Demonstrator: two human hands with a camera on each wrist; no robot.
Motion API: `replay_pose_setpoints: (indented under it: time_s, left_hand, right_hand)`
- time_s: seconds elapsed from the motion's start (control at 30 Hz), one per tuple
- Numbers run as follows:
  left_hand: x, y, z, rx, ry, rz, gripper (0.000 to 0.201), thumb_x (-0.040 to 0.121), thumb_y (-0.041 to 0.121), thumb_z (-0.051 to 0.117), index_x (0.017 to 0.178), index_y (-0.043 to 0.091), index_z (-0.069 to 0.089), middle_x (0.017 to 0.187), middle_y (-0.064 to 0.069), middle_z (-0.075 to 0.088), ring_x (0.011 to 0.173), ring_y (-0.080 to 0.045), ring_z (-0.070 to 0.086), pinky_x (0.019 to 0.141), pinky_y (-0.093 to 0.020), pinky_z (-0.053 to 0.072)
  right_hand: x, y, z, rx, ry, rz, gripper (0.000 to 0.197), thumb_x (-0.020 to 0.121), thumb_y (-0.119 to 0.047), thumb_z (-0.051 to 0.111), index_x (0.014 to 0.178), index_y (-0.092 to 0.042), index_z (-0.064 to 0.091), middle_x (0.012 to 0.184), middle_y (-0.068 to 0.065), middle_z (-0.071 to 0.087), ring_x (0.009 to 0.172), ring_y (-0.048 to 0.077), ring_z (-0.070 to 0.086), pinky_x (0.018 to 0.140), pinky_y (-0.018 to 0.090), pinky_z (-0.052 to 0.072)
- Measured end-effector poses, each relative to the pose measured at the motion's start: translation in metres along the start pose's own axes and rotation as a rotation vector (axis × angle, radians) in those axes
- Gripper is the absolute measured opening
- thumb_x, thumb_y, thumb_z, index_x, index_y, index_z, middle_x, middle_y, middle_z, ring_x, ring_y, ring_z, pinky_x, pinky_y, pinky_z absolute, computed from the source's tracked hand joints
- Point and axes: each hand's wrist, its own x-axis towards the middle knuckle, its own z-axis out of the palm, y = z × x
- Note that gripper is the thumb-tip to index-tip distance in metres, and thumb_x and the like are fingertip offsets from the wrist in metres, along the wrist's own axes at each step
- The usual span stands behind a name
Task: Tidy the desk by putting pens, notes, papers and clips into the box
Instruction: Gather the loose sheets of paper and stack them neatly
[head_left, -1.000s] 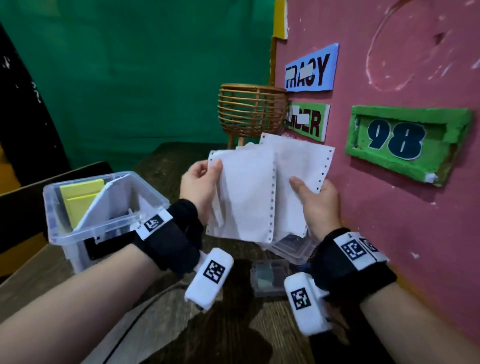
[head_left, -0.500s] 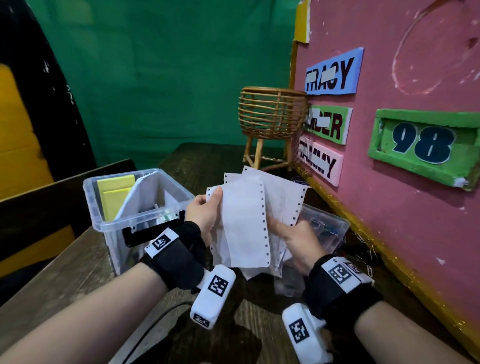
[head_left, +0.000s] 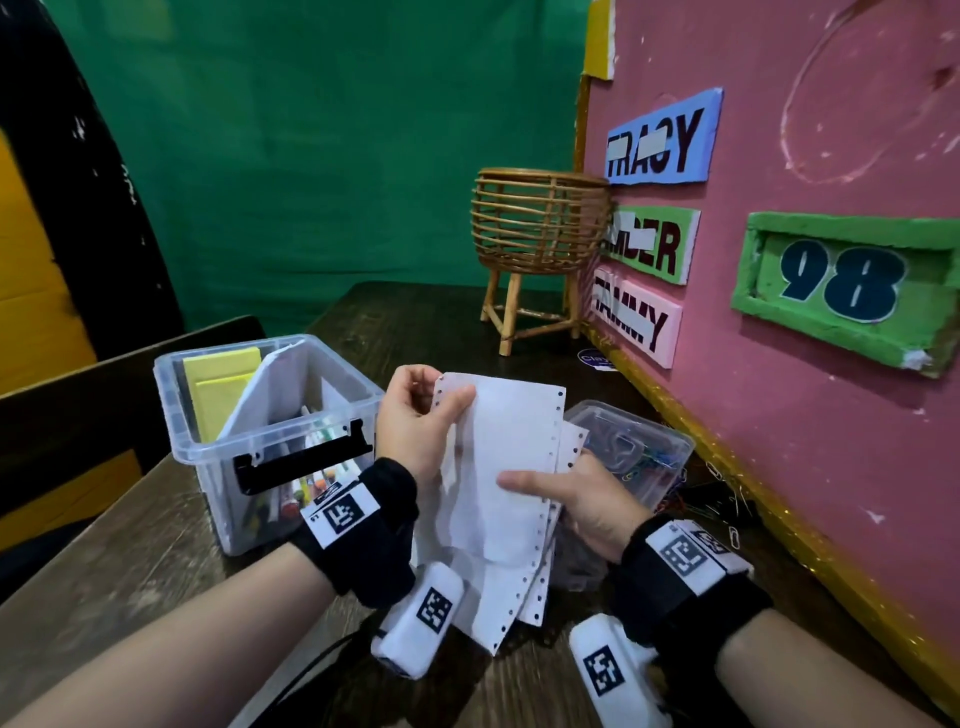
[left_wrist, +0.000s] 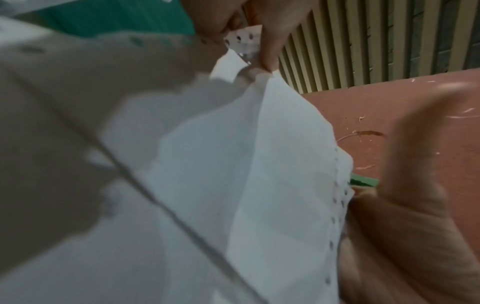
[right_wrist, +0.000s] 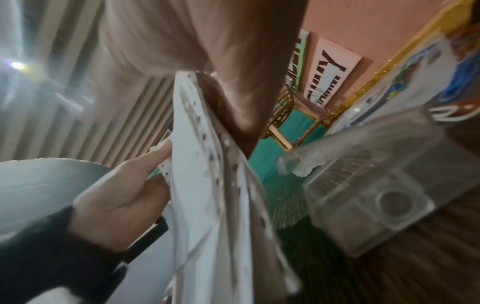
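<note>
I hold a stack of white perforated papers (head_left: 498, 467) upright between both hands, just right of the clear plastic box (head_left: 182, 457). My left hand (head_left: 421, 421) pinches the stack's upper left edge; the left wrist view shows thumb and finger pinching the papers (left_wrist: 259, 164) at the punched strip. My right hand (head_left: 576, 493) grips the right edge, thumb lying across the front sheet; the right wrist view shows the papers (right_wrist: 205, 185) edge-on. The box holds yellow notes (head_left: 218, 384), a white sheet and several pens (head_left: 306, 488).
A small clear container (head_left: 639, 457) with coloured paper clips sits right of my hands, with loose clips (head_left: 727, 514) scattered on the wooden desk (head_left: 130, 561) beside it. A wicker basket stand (head_left: 535, 228) stands at the back. The pink board (head_left: 831, 415) walls the right side.
Both hands have come down and toward me with the papers, from in front of the pink board to just above the desk beside the box. The sheets are gathered closer together.
</note>
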Motion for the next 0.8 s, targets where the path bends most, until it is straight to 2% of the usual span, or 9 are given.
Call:
replay_pose_setpoints:
  time_s: [0.07, 0.13, 0.23, 0.4, 0.47, 0.53, 0.6, 0.7, 0.8]
  left_hand:
    - [-0.004, -0.003, -0.001, -0.011, -0.033, -0.056, 0.041, 0.066, 0.025, 0.082, 0.093, 0.029, 0.052, 0.094, 0.004, 0.059, 0.090, -0.014, 0.057, 0.081, -0.031, 0.051]
    - [-0.007, -0.001, -0.002, -0.047, -0.085, -0.159, 0.060, 0.059, 0.031, 0.086, 0.108, 0.027, 0.051, 0.109, 0.000, 0.062, 0.099, -0.016, 0.062, 0.084, -0.035, 0.055]
    - [-0.007, 0.015, -0.003, -0.180, -0.178, -0.242, 0.067, 0.056, 0.031, 0.084, 0.114, 0.020, 0.053, 0.110, -0.007, 0.066, 0.095, -0.022, 0.067, 0.077, -0.038, 0.058]
    - [0.003, 0.034, -0.008, -0.214, -0.198, -0.114, 0.037, 0.069, 0.025, 0.075, 0.102, 0.017, 0.060, 0.079, 0.004, 0.067, 0.075, -0.007, 0.066, 0.073, -0.023, 0.053]
    - [0.002, 0.030, -0.011, -0.213, -0.206, -0.116, 0.025, 0.072, 0.022, 0.073, 0.094, 0.016, 0.062, 0.076, 0.004, 0.066, 0.068, -0.001, 0.065, 0.067, -0.017, 0.052]
    - [-0.001, 0.020, -0.015, -0.196, -0.204, -0.158, 0.022, 0.074, 0.014, 0.074, 0.092, 0.016, 0.062, 0.077, 0.001, 0.066, 0.070, -0.007, 0.066, 0.066, -0.021, 0.051]
    - [-0.005, 0.012, -0.017, -0.185, -0.220, -0.205, 0.023, 0.073, 0.009, 0.074, 0.091, 0.017, 0.062, 0.078, -0.002, 0.068, 0.070, -0.015, 0.066, 0.064, -0.027, 0.052]
    - [-0.013, 0.013, -0.016, -0.176, -0.291, -0.221, 0.013, 0.075, 0.006, 0.072, 0.077, 0.016, 0.063, 0.068, 0.000, 0.067, 0.057, -0.010, 0.065, 0.051, -0.021, 0.051]
    - [-0.014, 0.025, -0.015, -0.178, -0.335, -0.174, 0.015, 0.073, 0.009, 0.073, 0.067, 0.016, 0.062, 0.063, 0.000, 0.064, 0.056, -0.011, 0.062, 0.050, -0.021, 0.050]
  right_hand:
    - [0.002, 0.001, 0.004, -0.055, 0.138, -0.021, 0.035, 0.072, 0.005, 0.070, 0.101, -0.013, 0.061, 0.114, 0.014, 0.067, 0.105, 0.029, 0.064, 0.094, 0.045, 0.049]
    - [0.003, 0.003, 0.007, -0.014, 0.214, -0.047, 0.032, 0.075, 0.010, 0.066, 0.101, -0.008, 0.063, 0.111, 0.017, 0.067, 0.100, 0.031, 0.066, 0.092, 0.046, 0.050]
    - [0.003, -0.005, 0.010, 0.075, 0.235, -0.107, 0.033, 0.071, 0.009, 0.068, 0.101, -0.005, 0.065, 0.101, 0.014, 0.071, 0.092, 0.030, 0.068, 0.084, 0.043, 0.054]
    - [0.004, -0.018, 0.006, 0.065, 0.083, -0.100, 0.044, 0.064, 0.003, 0.075, 0.103, -0.013, 0.064, 0.105, 0.015, 0.070, 0.097, 0.031, 0.067, 0.086, 0.046, 0.054]
    - [0.003, -0.012, 0.004, 0.057, 0.076, -0.086, 0.059, 0.058, 0.003, 0.078, 0.113, -0.008, 0.059, 0.107, 0.014, 0.070, 0.098, 0.029, 0.068, 0.085, 0.043, 0.054]
    - [0.002, -0.003, 0.003, 0.054, 0.097, -0.063, 0.071, 0.053, 0.004, 0.081, 0.118, -0.007, 0.054, 0.109, 0.013, 0.069, 0.099, 0.027, 0.068, 0.086, 0.044, 0.054]
    - [0.000, 0.005, 0.005, 0.041, 0.092, -0.033, 0.068, 0.058, 0.004, 0.079, 0.120, -0.008, 0.053, 0.111, 0.012, 0.069, 0.101, 0.026, 0.067, 0.087, 0.045, 0.053]
    - [-0.001, 0.007, 0.011, -0.013, 0.085, -0.015, 0.056, 0.064, 0.008, 0.076, 0.115, -0.007, 0.058, 0.108, 0.012, 0.070, 0.100, 0.027, 0.067, 0.087, 0.045, 0.054]
    - [0.001, -0.001, 0.019, -0.004, 0.117, -0.029, 0.052, 0.061, 0.004, 0.079, 0.109, -0.006, 0.062, 0.103, 0.014, 0.070, 0.096, 0.031, 0.068, 0.089, 0.052, 0.052]
